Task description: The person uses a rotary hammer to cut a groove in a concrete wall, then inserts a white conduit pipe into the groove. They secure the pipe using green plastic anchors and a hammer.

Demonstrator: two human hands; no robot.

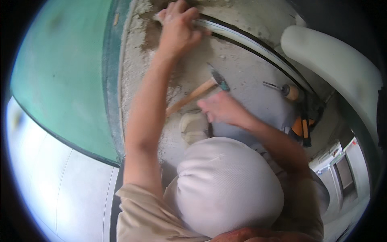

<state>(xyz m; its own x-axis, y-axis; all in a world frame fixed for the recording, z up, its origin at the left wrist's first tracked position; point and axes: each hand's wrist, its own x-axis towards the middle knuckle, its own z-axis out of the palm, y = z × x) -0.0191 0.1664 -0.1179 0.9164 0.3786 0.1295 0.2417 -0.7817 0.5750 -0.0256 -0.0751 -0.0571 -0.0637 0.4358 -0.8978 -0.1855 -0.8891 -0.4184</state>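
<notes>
2 hands in view. Left arm is reaching nearly straight forward; left hand (179, 28) is bending its fingers over the left end of a strip (246, 38), which is running off to the right. Cannot tell whether this grip is clasping or only pressing. Right elbow is bending; right hand (222, 109), blurred, is curling near a hammer (197, 93), its grip's contents unclear.

Loose tan short sleeves (145, 209), 2 bare hands (179, 30), rounded pale grey fine-textured fabric (229, 181), creases at 1 side
</notes>
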